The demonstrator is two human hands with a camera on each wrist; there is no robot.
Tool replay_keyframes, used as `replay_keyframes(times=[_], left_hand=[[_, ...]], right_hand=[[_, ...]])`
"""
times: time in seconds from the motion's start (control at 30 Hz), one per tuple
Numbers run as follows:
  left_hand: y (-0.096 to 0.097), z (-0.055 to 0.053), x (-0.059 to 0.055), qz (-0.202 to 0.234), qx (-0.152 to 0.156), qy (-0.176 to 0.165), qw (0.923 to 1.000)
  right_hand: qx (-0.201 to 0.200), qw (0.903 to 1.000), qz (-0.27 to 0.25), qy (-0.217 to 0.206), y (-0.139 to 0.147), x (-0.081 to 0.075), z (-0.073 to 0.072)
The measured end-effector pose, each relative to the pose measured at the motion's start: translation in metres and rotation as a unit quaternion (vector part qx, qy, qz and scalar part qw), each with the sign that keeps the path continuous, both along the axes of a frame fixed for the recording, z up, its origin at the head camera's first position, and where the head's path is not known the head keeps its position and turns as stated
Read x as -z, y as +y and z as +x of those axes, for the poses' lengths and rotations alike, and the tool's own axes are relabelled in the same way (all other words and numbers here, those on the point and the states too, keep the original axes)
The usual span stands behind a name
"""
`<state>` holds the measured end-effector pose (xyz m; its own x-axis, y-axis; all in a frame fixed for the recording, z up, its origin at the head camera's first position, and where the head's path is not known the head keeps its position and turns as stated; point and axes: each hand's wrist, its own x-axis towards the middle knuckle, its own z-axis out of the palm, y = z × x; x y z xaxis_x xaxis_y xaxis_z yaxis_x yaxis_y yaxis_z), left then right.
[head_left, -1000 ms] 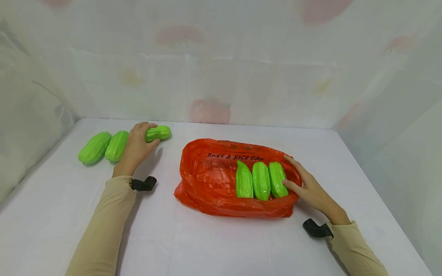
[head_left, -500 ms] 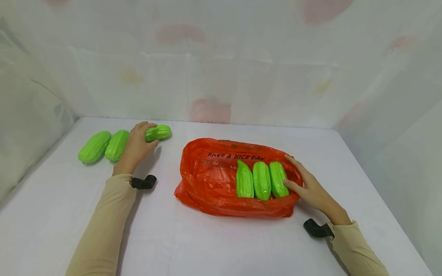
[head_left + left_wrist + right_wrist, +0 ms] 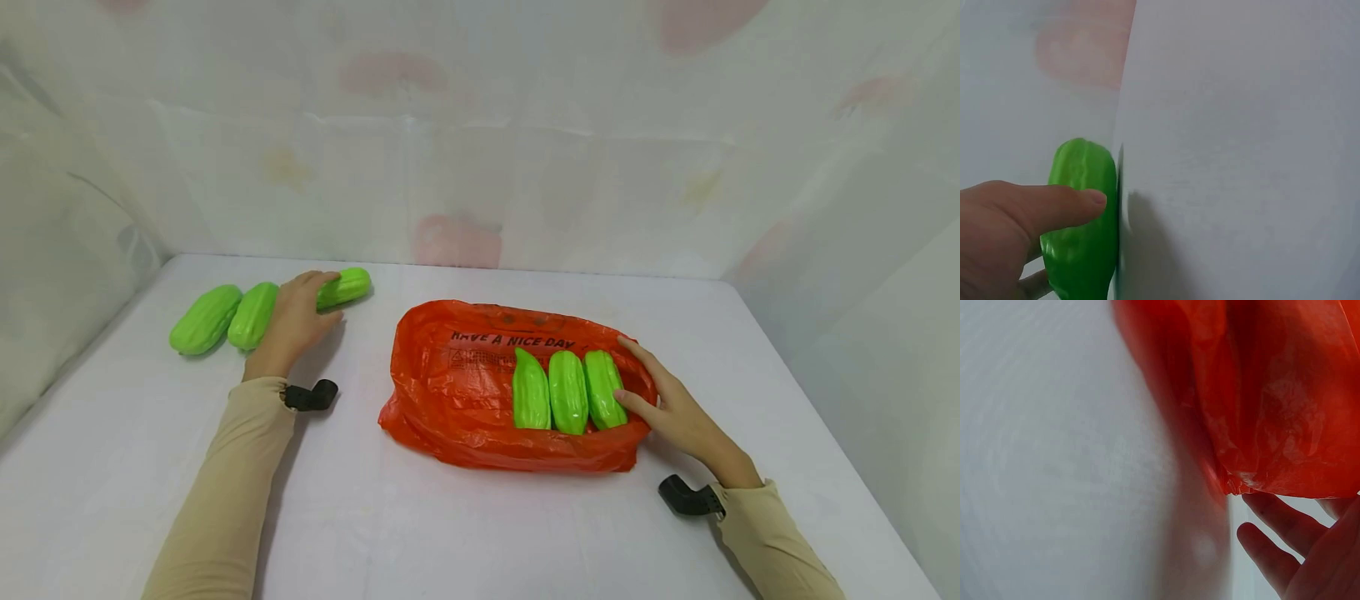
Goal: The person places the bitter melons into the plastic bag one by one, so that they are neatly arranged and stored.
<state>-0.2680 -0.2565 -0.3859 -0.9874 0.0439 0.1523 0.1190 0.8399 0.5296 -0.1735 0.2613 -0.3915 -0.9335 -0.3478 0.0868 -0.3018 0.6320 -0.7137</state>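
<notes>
My left hand [image 3: 294, 321] holds a green ridged gourd [image 3: 347, 287] near the table's back left. In the left wrist view, the thumb lies across this green ridged gourd [image 3: 1082, 250], with other fingers partly hidden behind it. At the right end of a red plastic bag [image 3: 457, 400], my right hand [image 3: 678, 417] holds the rim, thumb over the mouth's edge and forefinger at the far side. Three similar gourds [image 3: 568, 392] lie side by side in the bag. In the right wrist view, the lower fingers [image 3: 1269, 553] hang just beneath the bag [image 3: 1285, 412].
Two more green gourds [image 3: 206, 321] lie at the far left, the right one partly behind the left hand. A white cloth covers the table [image 3: 420, 533]. Pale patterned sheeting [image 3: 480, 167] rises at the back and along both sides. Black wrist mounts [image 3: 311, 396] sit on both cuffs.
The gourd in my left hand has turned slightly, its right end now higher and farther back. My left hand has shifted a little with it. The right hand and bag stay put.
</notes>
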Motion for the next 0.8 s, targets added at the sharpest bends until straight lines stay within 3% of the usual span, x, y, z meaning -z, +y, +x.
replay_keyframes(times=[0.5,0.8], left_hand=[[0.0041,0.0003,-0.0024,0.026,-0.002,-0.029,0.9993],[0.0054,0.0011,-0.0052,0.005,0.002,-0.051,0.9987]], right_hand=[[-0.001,1.0000,0.000,0.003,0.0003,-0.0006,0.0004],[-0.001,1.0000,-0.002,0.002,-0.0016,-0.0018,0.0014]])
